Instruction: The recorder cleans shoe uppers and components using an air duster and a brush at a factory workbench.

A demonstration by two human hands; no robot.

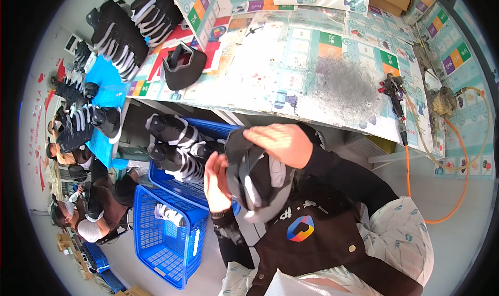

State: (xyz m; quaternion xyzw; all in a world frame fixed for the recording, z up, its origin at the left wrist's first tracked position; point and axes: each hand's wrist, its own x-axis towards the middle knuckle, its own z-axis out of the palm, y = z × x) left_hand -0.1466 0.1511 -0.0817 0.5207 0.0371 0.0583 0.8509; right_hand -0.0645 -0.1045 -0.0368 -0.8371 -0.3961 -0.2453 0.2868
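Observation:
Held in front of my chest, blurred by motion, is a black cap (pixel 261 179) with a pale grey edge and lighter patches inside. My right hand (pixel 283 143) reaches over its upper side, with the fingers bent onto the black fabric. At its left edge my left hand (pixel 217 182) presses against the cap, fingers upright and partly smeared; the thumb side is hard to make out. Another dark cap (pixel 183 67) rests alone on the table at the left, its opening showing.
The worktable (pixel 280 57) has a dark stain. A spray gun (pixel 396 96) with an orange hose (pixel 464 187) hangs over its right edge. Blue baskets (pixel 169 244) with caps stand below left. Stacked caps (pixel 117 41) crowd a blue table; co-workers (pixel 101 213) sit at far left.

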